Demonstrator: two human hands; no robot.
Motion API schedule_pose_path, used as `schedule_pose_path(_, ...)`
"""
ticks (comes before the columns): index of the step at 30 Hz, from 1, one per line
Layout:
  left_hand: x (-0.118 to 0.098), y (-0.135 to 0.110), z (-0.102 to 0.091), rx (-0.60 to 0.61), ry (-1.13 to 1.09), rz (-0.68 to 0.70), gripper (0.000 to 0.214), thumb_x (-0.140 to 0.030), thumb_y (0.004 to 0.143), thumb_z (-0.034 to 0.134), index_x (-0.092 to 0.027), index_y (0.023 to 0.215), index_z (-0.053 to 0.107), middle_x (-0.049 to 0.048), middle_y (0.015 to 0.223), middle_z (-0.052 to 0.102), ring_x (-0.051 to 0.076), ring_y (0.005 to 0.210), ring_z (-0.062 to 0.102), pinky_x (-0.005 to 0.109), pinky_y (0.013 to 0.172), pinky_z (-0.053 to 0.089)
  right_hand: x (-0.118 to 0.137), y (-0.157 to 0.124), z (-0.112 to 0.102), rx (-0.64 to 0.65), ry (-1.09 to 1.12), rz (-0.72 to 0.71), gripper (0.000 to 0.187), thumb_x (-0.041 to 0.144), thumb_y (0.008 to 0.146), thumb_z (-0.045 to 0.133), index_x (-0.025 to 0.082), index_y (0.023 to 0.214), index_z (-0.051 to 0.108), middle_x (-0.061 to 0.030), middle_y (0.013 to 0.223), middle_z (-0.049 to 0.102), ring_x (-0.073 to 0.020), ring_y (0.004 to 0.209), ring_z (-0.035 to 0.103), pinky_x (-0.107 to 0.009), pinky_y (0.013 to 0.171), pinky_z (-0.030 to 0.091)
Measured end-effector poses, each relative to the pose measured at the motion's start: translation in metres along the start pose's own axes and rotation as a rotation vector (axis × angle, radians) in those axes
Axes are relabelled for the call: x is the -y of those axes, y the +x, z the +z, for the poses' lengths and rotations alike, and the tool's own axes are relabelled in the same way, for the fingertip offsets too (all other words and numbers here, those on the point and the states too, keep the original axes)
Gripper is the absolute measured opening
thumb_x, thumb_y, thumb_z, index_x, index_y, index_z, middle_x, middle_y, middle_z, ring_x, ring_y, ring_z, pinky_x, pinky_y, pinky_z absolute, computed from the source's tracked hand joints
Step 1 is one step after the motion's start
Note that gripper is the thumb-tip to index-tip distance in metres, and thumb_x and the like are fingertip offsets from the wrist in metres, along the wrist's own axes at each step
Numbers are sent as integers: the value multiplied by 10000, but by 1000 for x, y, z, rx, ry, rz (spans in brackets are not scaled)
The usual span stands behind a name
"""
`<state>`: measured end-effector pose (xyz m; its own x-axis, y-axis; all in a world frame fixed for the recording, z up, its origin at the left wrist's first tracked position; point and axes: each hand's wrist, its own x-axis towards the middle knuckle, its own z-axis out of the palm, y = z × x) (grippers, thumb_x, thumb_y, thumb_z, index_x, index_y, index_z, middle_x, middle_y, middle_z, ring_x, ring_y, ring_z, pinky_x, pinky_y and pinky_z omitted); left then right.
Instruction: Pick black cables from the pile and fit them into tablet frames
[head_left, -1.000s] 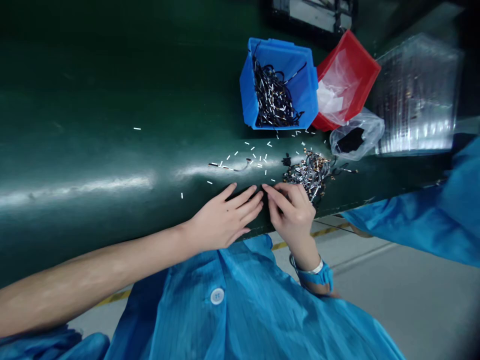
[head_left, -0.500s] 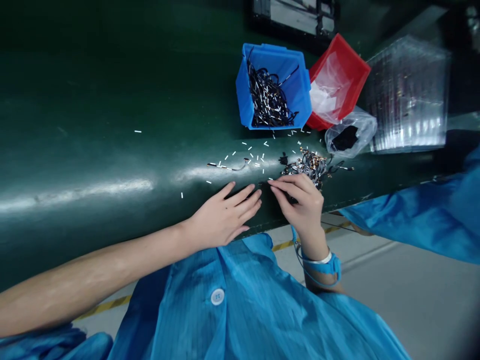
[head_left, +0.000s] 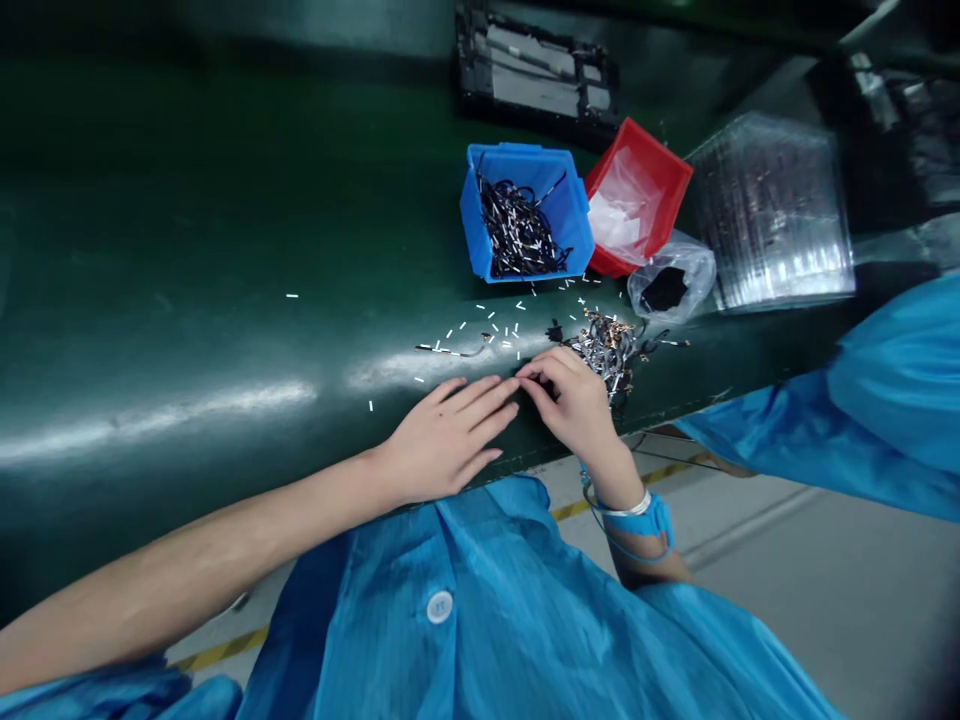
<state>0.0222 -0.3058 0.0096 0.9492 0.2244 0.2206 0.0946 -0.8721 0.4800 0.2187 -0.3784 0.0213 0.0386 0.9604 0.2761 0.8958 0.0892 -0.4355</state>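
My left hand (head_left: 450,438) lies flat on the green work surface (head_left: 225,340), its fingers stretched out. Just to its right, my right hand (head_left: 568,402) has thumb and forefinger pinched together by the left fingertips; whatever is between them is too small or hidden to make out. Beyond my left hand lies a single thin cable (head_left: 454,352) with black and white sections. Partly behind my right hand is a tangled pile of short cables (head_left: 611,345) with brass-coloured ends. Small white strips (head_left: 506,344) are scattered between the cable and the pile.
A blue bin (head_left: 555,262) holds many black cables with white marks. Beside it stand a red bin (head_left: 671,190) with clear plastic inside, a plastic bag (head_left: 697,270) with something black, and a clear stack of trays (head_left: 776,220). A co-worker's blue sleeve (head_left: 787,420) is at right.
My right hand has moved left, its pinched fingertips now at the left hand's fingers. The white strip seen at those fingertips is out of sight. The camera view has shifted slightly.
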Motion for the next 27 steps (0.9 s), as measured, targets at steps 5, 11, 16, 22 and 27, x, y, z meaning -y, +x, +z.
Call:
schedule_pose_path(5,3,7,-20,-179,-372,-263,337,-273,940,471,-119,1225,565,131,1215,630,214,1113,591,368,955,466,17,11,-18,-108,-38,-104,77,165,887,562,209,832,595,-33,792,650,-166,776,595,-309,694,492)
schedule_pose_path(11,-1,15,-35,-46,-838,-503,123,-167,861,542,-147,885,661,-37,532,575,97,478,523,209,545,419,36,29,-25,-102,121,-132,73,202,877,582,217,818,623,-25,793,669,-157,759,610,-307,660,498)
schedule_pose_path(16,-1,15,-35,-88,-1070,-600,99,-190,840,545,-139,798,618,-57,447,502,74,402,434,185,471,340,41,33,-15,-50,476,144,110,277,860,598,203,899,670,-12,768,668,-116,642,599,-229,503,452)
schedule_pose_path(22,-1,13,-41,-102,-1047,-571,114,-248,841,559,-147,847,611,-28,528,573,85,456,482,192,492,377,46,39,-14,-80,546,194,155,225,817,615,196,668,644,5,659,650,-116,612,589,-237,539,462)
schedule_pose_path(27,4,12,-51,-156,-1072,-570,170,-283,855,535,-133,815,605,15,600,631,95,494,523,208,527,408,43,57,-28,-169,431,155,155,238,817,626,192,670,639,11,630,630,-108,557,544,-240,511,434)
